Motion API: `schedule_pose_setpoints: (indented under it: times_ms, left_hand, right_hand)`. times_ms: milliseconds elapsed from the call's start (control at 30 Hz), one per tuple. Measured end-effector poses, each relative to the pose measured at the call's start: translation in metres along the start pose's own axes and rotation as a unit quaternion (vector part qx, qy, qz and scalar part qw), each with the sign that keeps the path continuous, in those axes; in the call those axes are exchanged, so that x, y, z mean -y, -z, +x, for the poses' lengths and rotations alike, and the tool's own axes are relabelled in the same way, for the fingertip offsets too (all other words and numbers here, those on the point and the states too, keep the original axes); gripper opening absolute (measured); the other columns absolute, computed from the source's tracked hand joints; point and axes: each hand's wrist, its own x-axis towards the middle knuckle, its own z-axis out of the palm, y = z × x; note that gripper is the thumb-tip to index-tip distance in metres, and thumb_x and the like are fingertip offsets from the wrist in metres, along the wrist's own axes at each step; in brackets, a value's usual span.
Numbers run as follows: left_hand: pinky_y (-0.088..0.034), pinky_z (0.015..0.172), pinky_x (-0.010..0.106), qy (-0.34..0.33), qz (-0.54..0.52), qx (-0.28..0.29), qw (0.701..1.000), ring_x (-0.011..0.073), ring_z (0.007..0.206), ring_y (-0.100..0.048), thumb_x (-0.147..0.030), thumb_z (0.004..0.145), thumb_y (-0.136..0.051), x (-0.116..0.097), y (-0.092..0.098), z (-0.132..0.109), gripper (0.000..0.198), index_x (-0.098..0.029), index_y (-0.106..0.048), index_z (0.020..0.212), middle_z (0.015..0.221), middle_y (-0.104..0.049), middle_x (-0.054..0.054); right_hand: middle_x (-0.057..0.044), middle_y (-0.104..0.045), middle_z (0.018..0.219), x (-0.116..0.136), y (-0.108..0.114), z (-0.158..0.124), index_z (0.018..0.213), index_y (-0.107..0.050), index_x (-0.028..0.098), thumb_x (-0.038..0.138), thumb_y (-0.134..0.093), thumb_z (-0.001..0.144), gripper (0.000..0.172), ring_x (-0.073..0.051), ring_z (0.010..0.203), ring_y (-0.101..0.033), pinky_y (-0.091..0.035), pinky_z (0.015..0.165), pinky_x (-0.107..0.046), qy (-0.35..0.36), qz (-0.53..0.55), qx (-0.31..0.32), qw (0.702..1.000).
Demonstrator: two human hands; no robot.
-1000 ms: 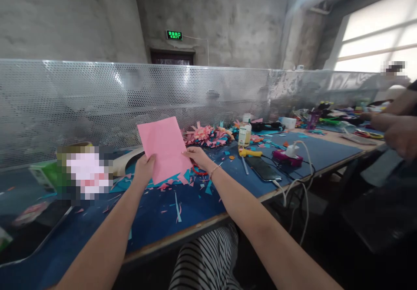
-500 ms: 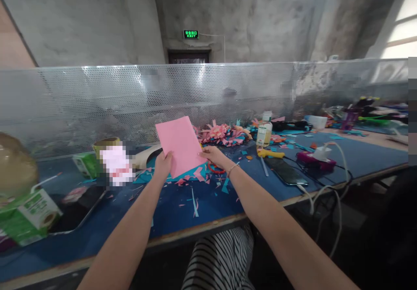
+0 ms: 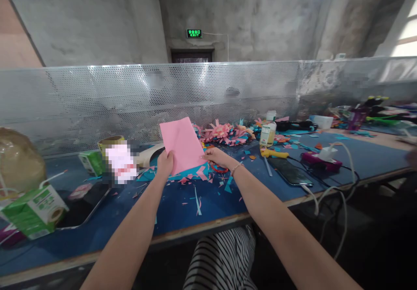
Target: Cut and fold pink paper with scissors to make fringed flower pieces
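A plain pink sheet of paper (image 3: 183,146) is held up, tilted, above the table. My left hand (image 3: 165,163) grips its lower left edge, the thumb on the face towards me. At the lower right edge, my right hand (image 3: 215,156) pinches the sheet between thumb and fingers. Blue paper (image 3: 192,171) lies under it, with pink and blue scraps (image 3: 202,175) strewn around. Close to my right hand, the red handle of what looks like scissors (image 3: 219,169) shows in part. Behind the sheet sits a pile of fringed pink paper (image 3: 223,131).
To the right are a clear bottle (image 3: 267,133), a yellow-handled glue gun (image 3: 274,153), a dark phone (image 3: 289,171) and a purple power strip (image 3: 321,162) with cables. Green cartons (image 3: 34,214) and a rolled sheet (image 3: 148,156) are on the left. A perforated metal screen (image 3: 182,94) stands behind.
The whole view has shifted slightly, so things appear a little further right. Both hands keep hold of the pink sheet, which looks almost the same in angle.
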Motion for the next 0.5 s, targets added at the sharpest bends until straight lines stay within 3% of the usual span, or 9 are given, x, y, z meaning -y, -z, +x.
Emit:
schedule_pose_setpoints:
  times_ms: [133,300,500]
  left_hand:
    - [-0.039,0.085,0.035,0.004,0.004,0.002,1.0,0.0271,0.102,-0.054,-0.03,0.08,-0.035,0.003,-0.001,0.001,0.04,-0.009,-0.058,0.105,0.105,-0.061,0.016]
    - [-0.04,0.084,0.034,0.005,-0.033,-0.02,0.999,0.0251,0.101,-0.054,-0.033,0.079,-0.036,0.01,-0.003,0.003,0.041,-0.011,-0.058,0.105,0.105,-0.062,0.014]
    - [-0.04,0.082,0.035,0.023,-0.038,-0.015,0.999,0.0264,0.098,-0.055,-0.034,0.078,-0.038,0.011,-0.004,0.004,0.04,-0.01,-0.06,0.102,0.103,-0.063,0.014]
  right_hand:
    - [0.007,-0.043,0.041,-0.001,0.0,0.0,0.053,-0.045,0.016,0.045,-0.064,0.06,0.035,-0.004,0.036,-0.036,-0.027,0.037,-0.018,-0.004,0.04,-0.004,0.999]
    - [0.004,-0.051,0.045,0.0,0.0,-0.001,0.054,-0.049,0.015,0.043,-0.067,0.057,0.034,-0.006,0.039,-0.043,-0.03,0.039,-0.019,-0.029,0.067,0.035,0.997]
    - [0.003,-0.048,0.039,0.0,0.001,-0.001,0.049,-0.048,0.017,0.049,-0.061,0.063,0.038,-0.007,0.034,-0.038,-0.026,0.036,-0.021,-0.045,0.077,0.012,0.996]
